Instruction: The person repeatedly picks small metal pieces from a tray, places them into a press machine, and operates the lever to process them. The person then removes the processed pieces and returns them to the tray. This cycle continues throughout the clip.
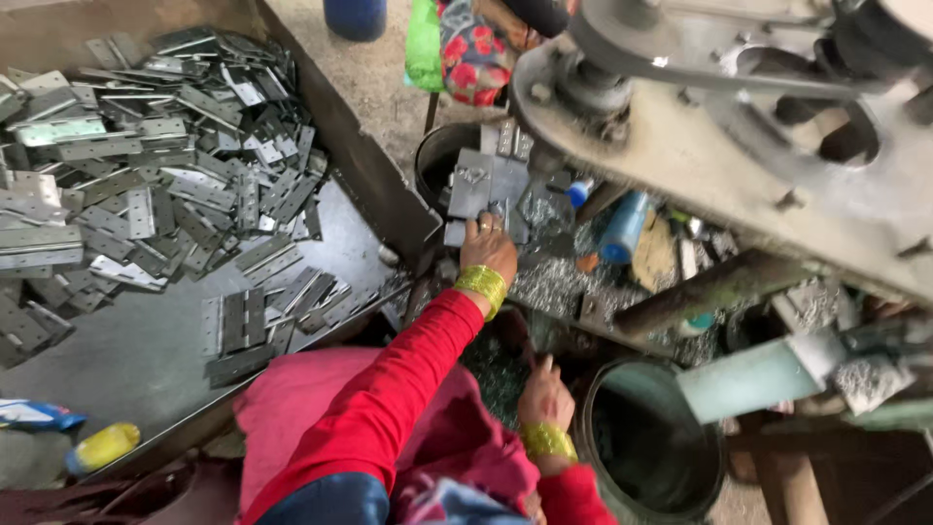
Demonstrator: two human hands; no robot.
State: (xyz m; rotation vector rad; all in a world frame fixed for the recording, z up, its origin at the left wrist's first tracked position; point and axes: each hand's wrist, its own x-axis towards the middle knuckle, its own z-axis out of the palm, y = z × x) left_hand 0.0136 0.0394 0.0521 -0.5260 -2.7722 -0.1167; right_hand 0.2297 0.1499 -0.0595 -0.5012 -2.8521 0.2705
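Gritty concrete floor (374, 83), blue barrel (355, 17), dim daylight

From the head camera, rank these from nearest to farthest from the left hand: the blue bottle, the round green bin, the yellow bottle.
1. Blue bottle, just right of the left hand.
2. Round green bin, lower right, beside the right hand.
3. Yellow bottle, far lower left.

This is a small metal workshop, not a home. A big tray (146, 350) is full of grey stamped hinge plates (146, 165), and on the right stands a heavy press machine (739, 146) with a belt wheel. Metal chips (549, 282) lie around the work plate, a green bin (651, 447) stands below, and the floor is bare and dusty.
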